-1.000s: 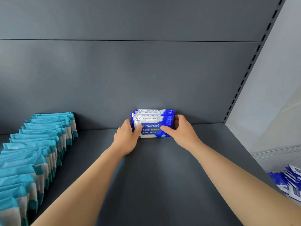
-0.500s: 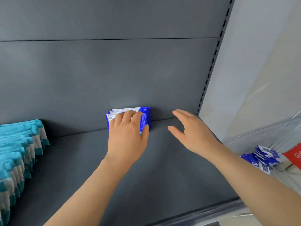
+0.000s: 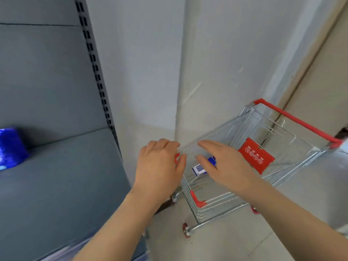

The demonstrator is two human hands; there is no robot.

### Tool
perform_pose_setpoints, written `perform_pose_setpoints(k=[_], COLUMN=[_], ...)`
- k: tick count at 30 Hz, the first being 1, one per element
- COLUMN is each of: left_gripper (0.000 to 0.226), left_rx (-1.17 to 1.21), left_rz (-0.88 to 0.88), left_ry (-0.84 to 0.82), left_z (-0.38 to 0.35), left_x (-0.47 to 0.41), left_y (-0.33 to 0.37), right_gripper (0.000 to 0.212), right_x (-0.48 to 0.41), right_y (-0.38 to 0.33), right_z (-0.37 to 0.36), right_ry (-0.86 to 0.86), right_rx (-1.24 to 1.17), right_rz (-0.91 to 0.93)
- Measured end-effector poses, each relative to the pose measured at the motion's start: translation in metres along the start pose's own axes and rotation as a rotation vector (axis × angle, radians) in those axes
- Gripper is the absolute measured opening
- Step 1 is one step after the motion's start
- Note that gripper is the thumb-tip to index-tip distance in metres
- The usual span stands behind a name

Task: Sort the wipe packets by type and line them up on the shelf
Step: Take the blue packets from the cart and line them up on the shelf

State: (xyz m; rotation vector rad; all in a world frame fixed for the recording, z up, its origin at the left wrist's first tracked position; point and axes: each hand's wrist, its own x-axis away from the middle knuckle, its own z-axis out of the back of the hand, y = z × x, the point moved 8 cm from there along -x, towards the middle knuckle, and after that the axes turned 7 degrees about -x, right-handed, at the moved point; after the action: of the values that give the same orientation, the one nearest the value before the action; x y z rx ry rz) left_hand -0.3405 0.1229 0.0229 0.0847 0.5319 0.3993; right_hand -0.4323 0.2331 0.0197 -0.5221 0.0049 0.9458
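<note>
- Your shelf (image 3: 62, 185) fills the left of the frame, with stacked wipe packets (image 3: 11, 147) at its far-left edge.
- The cart (image 3: 222, 201) stands lower right, beside the shelf.
- One packet (image 3: 200, 169) lies in the cart, at centre frame.

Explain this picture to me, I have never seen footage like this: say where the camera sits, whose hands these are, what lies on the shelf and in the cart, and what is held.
There is no machine here. A person wears one wide-angle camera on the head, looking forward and down, so the two bare arms are the wearer's own. On the left is a grey shelf with some blurred blue packets at the picture's edge. On the right, on the floor, stands a small wire cart with a red handle and a red panel. One blue and white packet lies in it. The left hand and right hand reach over the cart's near end with fingers loosely spread. Neither holds anything.
</note>
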Motion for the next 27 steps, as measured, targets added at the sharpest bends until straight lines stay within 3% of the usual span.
perform_pose_setpoints(k=[5,11,20,27], left_gripper=[0.035,0.033,0.035,0.025], left_rx=[0.052,0.095,0.136,0.205], left_rz=[-0.017,-0.015,0.096,0.275], left_ry=[-0.068,-0.195,-0.479,-0.662], left_z=[-0.076,-0.183,-0.396,-0.567], left_x=[-0.044,-0.104,-0.222,-0.287], left_y=[0.102,0.164,0.177,0.159], right_gripper=[0.045,0.038,0.034,0.03], right_x=[0.017,0.0,-0.105,-0.191], right_y=[0.138,0.284,0.47,0.612], right_z=[0.029,0.043,0.007,-0.077], right_ry=[-0.062,-0.083,-0.142,-0.203], right_rx=[0.029,0.069,0.046,-0.032], right_rz=[-0.141,-0.296,-0.469,-0.535])
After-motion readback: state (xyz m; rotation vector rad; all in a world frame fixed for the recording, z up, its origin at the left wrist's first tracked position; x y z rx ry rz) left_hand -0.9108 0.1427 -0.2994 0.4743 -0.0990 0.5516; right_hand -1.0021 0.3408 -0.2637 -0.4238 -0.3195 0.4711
